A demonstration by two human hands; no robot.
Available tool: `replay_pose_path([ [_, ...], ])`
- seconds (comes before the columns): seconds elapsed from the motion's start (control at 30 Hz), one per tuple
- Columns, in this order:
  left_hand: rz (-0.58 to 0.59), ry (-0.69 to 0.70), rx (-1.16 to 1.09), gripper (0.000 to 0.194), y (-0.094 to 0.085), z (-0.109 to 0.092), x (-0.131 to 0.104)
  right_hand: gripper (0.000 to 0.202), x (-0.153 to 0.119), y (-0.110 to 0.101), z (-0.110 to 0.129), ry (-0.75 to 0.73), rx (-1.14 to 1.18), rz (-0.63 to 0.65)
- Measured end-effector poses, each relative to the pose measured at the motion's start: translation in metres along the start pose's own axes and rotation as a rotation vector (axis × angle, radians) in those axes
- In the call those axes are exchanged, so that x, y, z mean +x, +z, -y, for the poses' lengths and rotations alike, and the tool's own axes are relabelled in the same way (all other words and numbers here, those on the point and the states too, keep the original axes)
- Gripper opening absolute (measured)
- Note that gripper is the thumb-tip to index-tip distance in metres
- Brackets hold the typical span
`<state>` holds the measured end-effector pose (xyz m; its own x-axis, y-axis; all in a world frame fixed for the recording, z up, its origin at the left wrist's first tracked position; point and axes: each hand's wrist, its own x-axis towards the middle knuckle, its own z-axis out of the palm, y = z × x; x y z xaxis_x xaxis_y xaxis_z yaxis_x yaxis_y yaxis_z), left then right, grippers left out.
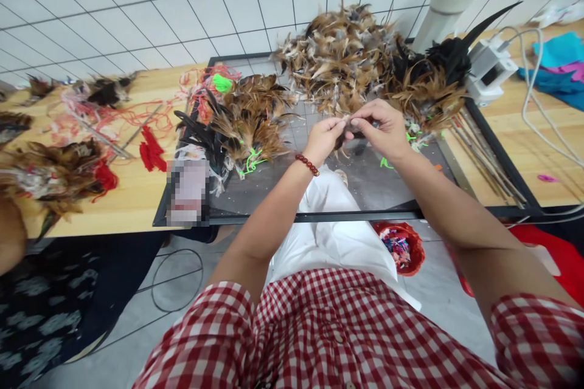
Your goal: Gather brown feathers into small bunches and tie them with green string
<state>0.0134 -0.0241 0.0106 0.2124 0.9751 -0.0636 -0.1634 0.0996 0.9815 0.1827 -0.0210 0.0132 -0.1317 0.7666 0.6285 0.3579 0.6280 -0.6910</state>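
Close together over the glass-topped frame [365, 182], my left hand [325, 138] and my right hand [382, 127] meet at the fingertips. Both are closed in a pinch on a small dark feather [340, 143], mostly covered by the fingers. Behind them rises a large heap of brown feathers [347, 55]. Left of my left hand lie bundles of brown feathers [255, 115], with a bright green tie [252, 161] at their base. Long black feathers [214, 140] stick out beside these. To the right of my right hand are more brown feathers [426, 100] and black feathers [442, 64].
A pale bottle [449, 9] and a white charger [490, 70] with cables stand at the back right. Thin sticks [488, 158] lie along the right side. A blurred-out flat object [187, 191] rests front left. Below is a red basket [401, 249]. Another person's arm [10, 234] shows far left.
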Motion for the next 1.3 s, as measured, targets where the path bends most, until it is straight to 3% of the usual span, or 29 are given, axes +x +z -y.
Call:
replay_pose_path([
  [0.13,0.084,0.016,0.024,0.034,0.001,-0.002,-0.003,0.028,-0.001,0.0,-0.005,0.01,-0.044,-0.03],
  [0.3,0.116,-0.057,-0.066,0.03,0.001,-0.007,-0.005,0.038,0.0,0.001,-0.009,0.123,0.009,-0.114],
  [0.37,0.132,-0.083,-0.096,0.031,0.001,-0.009,-0.006,0.044,0.001,0.0,-0.008,0.174,0.076,-0.087],
  [0.53,0.206,-0.109,-0.105,0.032,0.002,-0.011,-0.008,0.052,0.001,0.001,-0.001,0.247,0.293,0.118],
  [0.67,0.221,-0.108,-0.082,0.032,0.004,-0.01,-0.009,0.055,-0.001,0.006,0.002,0.26,0.267,0.115],
  [0.77,0.148,-0.056,-0.042,0.034,0.003,-0.011,-0.007,0.055,-0.001,0.007,-0.003,0.224,0.199,0.054],
  [0.9,-0.082,0.016,-0.051,0.038,-0.004,-0.011,0.001,0.04,0.001,0.0,-0.016,0.172,0.047,-0.037],
  [1.03,-0.237,0.054,-0.043,0.039,-0.016,-0.008,0.011,0.015,-0.002,-0.006,-0.026,-0.002,-0.277,0.138],
  [1.17,-0.296,0.052,-0.049,0.041,-0.019,-0.007,0.014,0.033,-0.008,0.004,-0.028,-0.054,-0.498,0.307],
  [1.3,-0.295,0.011,-0.036,0.041,-0.013,-0.008,0.012,0.049,-0.006,0.021,-0.034,0.01,-0.545,0.26],
])
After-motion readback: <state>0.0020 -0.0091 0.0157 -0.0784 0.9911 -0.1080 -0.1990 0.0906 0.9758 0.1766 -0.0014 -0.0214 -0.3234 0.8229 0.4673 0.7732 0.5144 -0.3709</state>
